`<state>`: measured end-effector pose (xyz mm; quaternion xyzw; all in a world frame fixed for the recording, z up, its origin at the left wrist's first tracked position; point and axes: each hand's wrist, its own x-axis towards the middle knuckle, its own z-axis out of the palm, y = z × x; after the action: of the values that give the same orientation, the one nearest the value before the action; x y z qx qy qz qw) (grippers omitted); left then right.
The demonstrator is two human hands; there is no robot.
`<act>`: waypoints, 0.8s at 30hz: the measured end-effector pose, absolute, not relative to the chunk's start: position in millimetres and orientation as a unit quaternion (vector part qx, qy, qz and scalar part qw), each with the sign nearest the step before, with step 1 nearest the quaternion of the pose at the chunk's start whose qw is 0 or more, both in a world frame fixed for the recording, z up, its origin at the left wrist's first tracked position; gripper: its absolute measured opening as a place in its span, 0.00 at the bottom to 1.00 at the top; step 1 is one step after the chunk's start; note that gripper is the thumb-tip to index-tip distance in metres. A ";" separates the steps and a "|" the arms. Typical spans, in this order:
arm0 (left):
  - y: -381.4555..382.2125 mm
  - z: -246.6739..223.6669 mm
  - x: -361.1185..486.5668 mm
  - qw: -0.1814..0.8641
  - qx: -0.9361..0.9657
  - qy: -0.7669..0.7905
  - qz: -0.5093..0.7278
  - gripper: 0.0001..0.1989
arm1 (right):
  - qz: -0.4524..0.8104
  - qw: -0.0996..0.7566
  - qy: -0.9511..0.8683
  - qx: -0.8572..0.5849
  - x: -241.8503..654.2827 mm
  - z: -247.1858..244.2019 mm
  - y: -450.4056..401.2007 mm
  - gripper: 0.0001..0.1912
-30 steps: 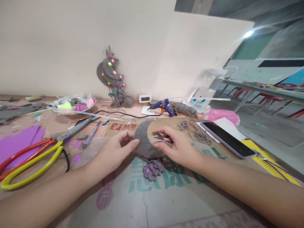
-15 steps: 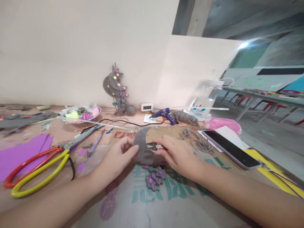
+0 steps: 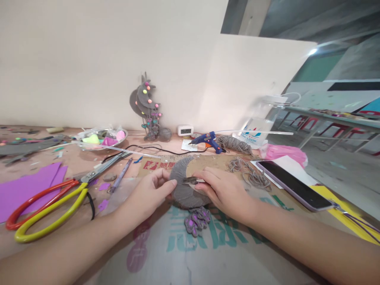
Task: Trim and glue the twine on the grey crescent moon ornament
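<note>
A crescent moon wrapped in grey yarn point(image 3: 183, 190) is held upright over the cardboard. My left hand point(image 3: 157, 186) pinches its outer left edge between thumb and bent fingers. Inside the curve, my right hand point(image 3: 222, 188) closes on a small dark tool with a pale, shiny part point(image 3: 192, 180); the fingers cover most of it, so its kind is unclear. Its dark tip points left, against or very near the yarn. Under the moon lies a cluster of grey yarn flowers with purple centres point(image 3: 196, 221).
Red-and-yellow-handled scissors point(image 3: 84, 180), a pen point(image 3: 121, 175) and purple sheets point(image 3: 32, 190) lie left. Behind are a foil dish point(image 3: 101, 148), a decorated moon hanging point(image 3: 145, 103), a timer point(image 3: 185, 130) and a blue glue gun point(image 3: 208, 141). Loose yarn point(image 3: 249, 174) and a phone point(image 3: 293, 186) lie right.
The moon's lower part tilts differently, and the flowers sit closer beneath it. The small tool's dark end looks narrower than before. The whole view has shifted slightly.
</note>
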<state>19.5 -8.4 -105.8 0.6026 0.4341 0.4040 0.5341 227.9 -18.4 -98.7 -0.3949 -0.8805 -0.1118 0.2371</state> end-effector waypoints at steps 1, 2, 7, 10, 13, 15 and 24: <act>-8.6 -105.3 19.5 0.536 0.603 0.433 0.402 0.12 | -0.113 0.235 -0.881 -0.395 227.6 -98.9 -18.4 0.15; -8.8 -105.1 19.4 0.538 0.603 0.431 0.401 0.12 | -0.114 0.233 -0.882 -0.394 227.4 -99.3 -18.3 0.16; -9.4 -105.9 17.6 0.550 0.602 0.424 0.394 0.12 | -0.116 0.231 -0.881 -0.396 227.4 -101.3 -17.2 0.17; -9.8 -105.2 17.0 0.550 0.606 0.422 0.391 0.12 | -0.104 0.229 -0.881 -0.401 227.9 -102.4 -16.5 0.16; -9.6 -104.0 17.5 0.547 0.606 0.425 0.392 0.12 | -0.087 0.231 -0.880 -0.405 228.4 -103.0 -16.3 0.15; -9.0 -104.0 18.4 0.548 0.603 0.425 0.395 0.11 | -0.074 0.236 -0.880 -0.405 228.1 -102.7 -16.8 0.14; -5.9 -108.4 19.5 0.551 0.593 0.410 0.420 0.09 | 0.006 0.330 -0.813 -0.480 234.9 -102.9 -8.3 0.14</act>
<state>19.5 -5.9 -108.4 0.5930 0.4099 0.4204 0.5509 234.9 -8.3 -102.9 -0.4797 -0.8131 0.0057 0.3296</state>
